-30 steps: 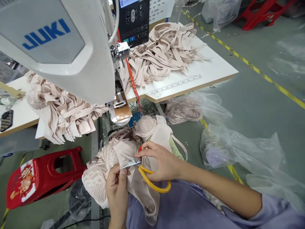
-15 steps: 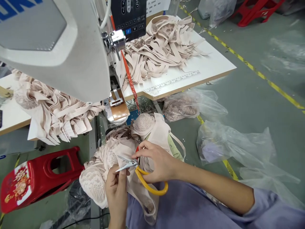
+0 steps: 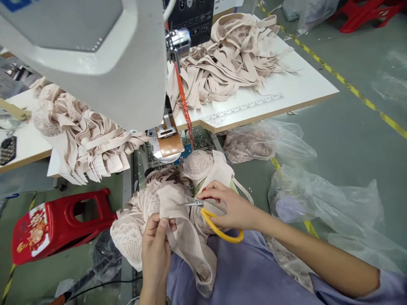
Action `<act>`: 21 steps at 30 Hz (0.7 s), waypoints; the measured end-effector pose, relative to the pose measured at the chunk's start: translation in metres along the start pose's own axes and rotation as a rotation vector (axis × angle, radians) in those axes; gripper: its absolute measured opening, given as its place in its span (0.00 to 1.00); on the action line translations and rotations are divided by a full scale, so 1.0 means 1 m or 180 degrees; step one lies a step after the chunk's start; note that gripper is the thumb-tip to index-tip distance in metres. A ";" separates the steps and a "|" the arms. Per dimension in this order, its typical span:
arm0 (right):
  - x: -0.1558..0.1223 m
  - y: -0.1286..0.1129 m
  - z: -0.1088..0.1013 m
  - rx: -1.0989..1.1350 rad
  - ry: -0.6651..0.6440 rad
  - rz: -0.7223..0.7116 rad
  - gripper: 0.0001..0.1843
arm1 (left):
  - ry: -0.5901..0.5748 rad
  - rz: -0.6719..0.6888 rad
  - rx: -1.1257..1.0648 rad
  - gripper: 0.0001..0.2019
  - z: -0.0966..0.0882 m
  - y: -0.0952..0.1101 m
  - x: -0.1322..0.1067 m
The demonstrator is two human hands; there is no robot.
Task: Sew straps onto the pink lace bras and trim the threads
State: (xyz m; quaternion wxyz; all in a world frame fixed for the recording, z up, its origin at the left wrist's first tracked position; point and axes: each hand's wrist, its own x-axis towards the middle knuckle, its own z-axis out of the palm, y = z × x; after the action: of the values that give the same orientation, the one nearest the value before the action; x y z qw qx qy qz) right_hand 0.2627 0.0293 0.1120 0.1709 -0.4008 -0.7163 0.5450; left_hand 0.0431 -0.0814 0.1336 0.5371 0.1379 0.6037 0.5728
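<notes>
The left hand (image 3: 156, 248) is closed, pinching the edge of the beige lace garment (image 3: 187, 250) on the lap. It looks light, soft and limp, so holding it close to the cut seems best. The right hand (image 3: 230, 207) grips the yellow-handled scissors (image 3: 219, 228), with the blades at the cloth.

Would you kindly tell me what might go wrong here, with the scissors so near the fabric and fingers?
1. The yellow-handled scissors in the right hand point toward the left hand, which pinches the beige lace garment close by; a slip might nick a finger.
2. The blades lie against bunched fabric, so they could cut the wrong layer.
</notes>
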 end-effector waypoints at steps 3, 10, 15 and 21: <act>0.002 0.010 -0.026 -0.0373 0.0172 0.0008 0.28 | -0.0025 -0.0084 -0.0008 0.12 0.000 0.004 0.000; 0.028 0.030 -0.134 -0.1489 0.1385 0.0168 0.30 | 0.0431 0.0877 0.1729 0.21 -0.029 0.010 0.010; 0.087 0.025 -0.222 -0.2140 0.2415 0.0372 0.29 | -0.0054 0.1612 0.3692 0.15 -0.082 0.022 0.030; 0.106 0.013 -0.209 -0.1733 0.2342 0.0094 0.16 | -0.1134 0.2162 0.4788 0.13 -0.128 0.040 0.053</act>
State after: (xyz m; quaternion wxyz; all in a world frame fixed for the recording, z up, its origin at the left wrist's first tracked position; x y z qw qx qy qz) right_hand 0.3445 0.2453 0.1525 0.2947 -0.6082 -0.7194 0.1607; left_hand -0.0982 -0.0970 0.1114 0.1880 0.7211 0.6562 0.1183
